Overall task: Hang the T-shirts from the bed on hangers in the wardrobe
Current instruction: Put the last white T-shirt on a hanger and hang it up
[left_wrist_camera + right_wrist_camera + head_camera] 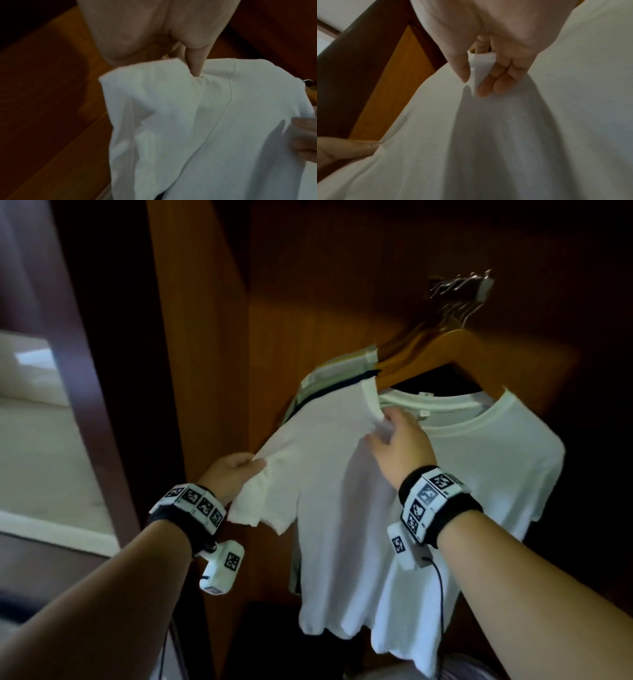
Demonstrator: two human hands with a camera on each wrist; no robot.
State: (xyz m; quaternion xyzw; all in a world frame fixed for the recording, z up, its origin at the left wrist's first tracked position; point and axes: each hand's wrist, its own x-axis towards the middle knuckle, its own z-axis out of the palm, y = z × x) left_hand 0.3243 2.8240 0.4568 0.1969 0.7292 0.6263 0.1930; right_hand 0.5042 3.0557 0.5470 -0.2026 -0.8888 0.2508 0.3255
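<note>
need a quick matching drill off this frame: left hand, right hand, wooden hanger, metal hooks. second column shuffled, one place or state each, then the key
Column 1
1. left hand
2. right hand
3. brown wooden hanger
4. silver metal hanger hooks

Column 2
A. bunched at the top of the dark wardrobe
B. pinches the sleeve end of the front white cotton T-shirt
C. sticks up out of a white T-shirt's neck opening
D. grips a fold of white fabric just below the collar

Pairs: 1-B, 2-D, 3-C, 4-A
</note>
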